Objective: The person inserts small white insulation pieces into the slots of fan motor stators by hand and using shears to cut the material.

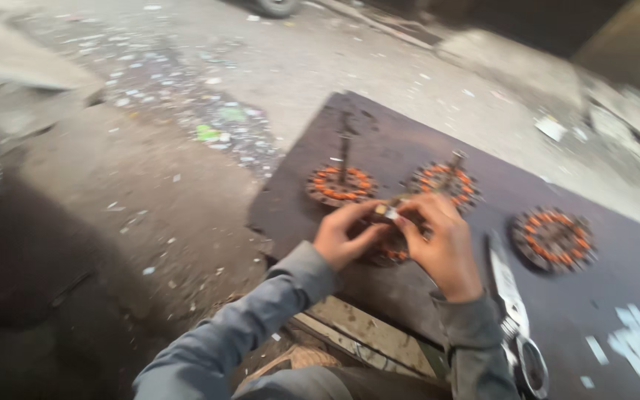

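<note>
Both hands meet over the near edge of a dark board [409, 141]. Left hand [342, 235] curls with fingertips pinched on a small pale part [389, 212]; right hand [444, 241] closes on the same part from the other side, so the two are together and touching at the fingertips. Blur hides what the part is. Under the hands lies a round stator [392, 253] with orange windings, mostly covered, resting on the board.

Left of the board, bare ground [112, 185] carries scattered pale scraps. On the board, a second stator [340, 184] sits beyond the left hand with a shaft standing up from it. A third stator [444, 181] lies just beyond the right hand. A fourth stator [553, 238] lies well apart to the right. Between it and the right hand, shears [509, 292] lie with handles toward the person. White flecks [635, 344] mark the far right corner.
</note>
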